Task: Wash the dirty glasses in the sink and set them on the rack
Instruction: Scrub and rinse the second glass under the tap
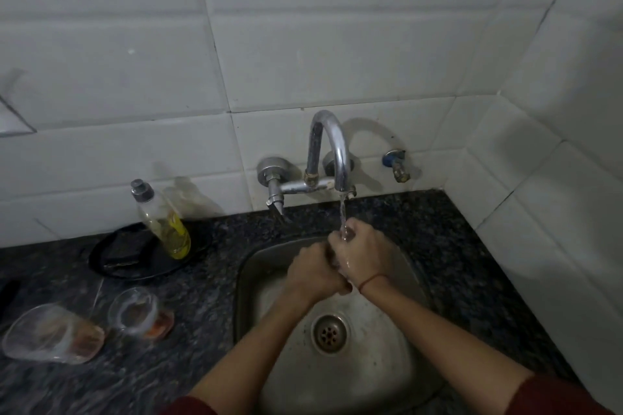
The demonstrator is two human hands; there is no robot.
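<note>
Over the steel sink (256, 280), my left hand (315, 273) and my right hand (364, 251) are pressed together under the running tap (332, 148). They are closed around a small clear glass (347, 235). Only its wet rim shows, where the stream hits it; the rest is hidden by my fingers. Two dirty glasses with orange-brown residue stand on the dark counter to the left of the sink. One is near the sink (140, 313) and a larger one is further left (54, 333). No rack is in view.
A nearly empty bottle of yellow dish soap (165, 222) stands on a black round tray (111, 266) at the back left. The drain (330, 333) lies open in the basin. White tiled walls close off the back and right side. A small valve (397, 165) sticks out right of the tap.
</note>
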